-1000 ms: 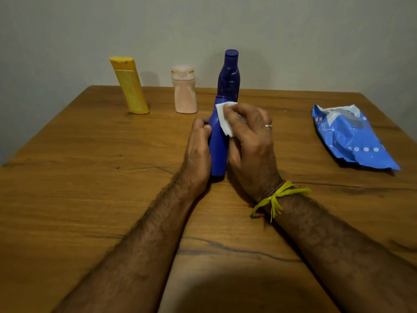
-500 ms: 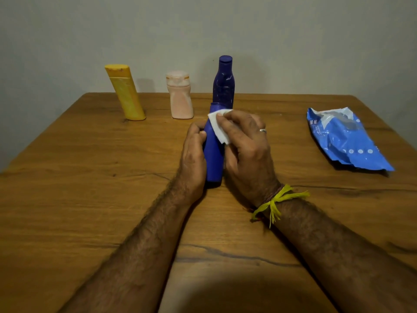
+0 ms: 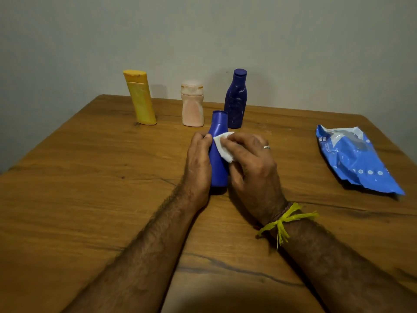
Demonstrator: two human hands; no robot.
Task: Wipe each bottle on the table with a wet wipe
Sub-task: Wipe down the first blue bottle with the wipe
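Left hand (image 3: 198, 159) gripped the upright blue plastic bottle (image 3: 217, 159) at the wooden desk (image 3: 90, 177) centre; right hand (image 3: 250, 163) pressed a white wet wipe (image 3: 223, 146) against its shoulder, at 1 o'clock.

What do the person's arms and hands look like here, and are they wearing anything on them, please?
Both forearms are bare and hairy, with no sleeves in view. The right hand has a silver ring on one finger, and a yellow thread is tied round the right wrist, its frayed ends hanging loose. The left hand wears nothing that can be seen.
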